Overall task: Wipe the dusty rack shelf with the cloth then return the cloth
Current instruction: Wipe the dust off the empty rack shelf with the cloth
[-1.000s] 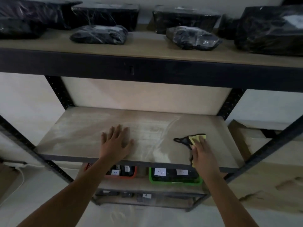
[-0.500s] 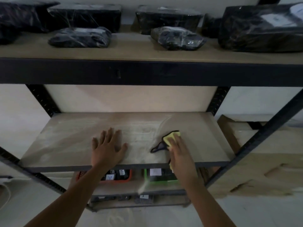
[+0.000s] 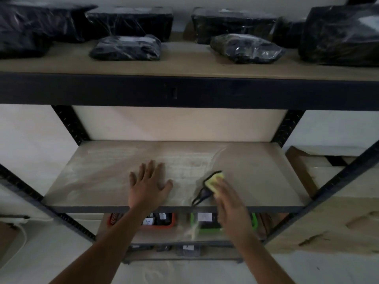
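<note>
The dusty wooden rack shelf [image 3: 114, 177] lies in front of me at mid height, with pale dust streaks across its left and middle. My left hand [image 3: 148, 185] rests flat on it with fingers spread and holds nothing. My right hand [image 3: 229, 203] presses a yellow cloth with a black edge [image 3: 213, 181] against the shelf near its front edge, right of centre. A black strip of the cloth trails toward the front lip. A puff of dust hangs just below the front edge under the cloth.
The upper shelf [image 3: 184, 64] holds several black plastic-wrapped parcels [image 3: 126, 48]. Below sit an orange bin [image 3: 172, 222] and a green bin [image 3: 253, 222] with labelled items. Black metal rack posts [image 3: 346, 175] stand at both sides. Brown cardboard [image 3: 336, 218] leans at the right.
My right hand has slid the cloth leftward along the shelf and back toward the front edge, and dust has come off the lip. The left hand has stayed flat in place.
</note>
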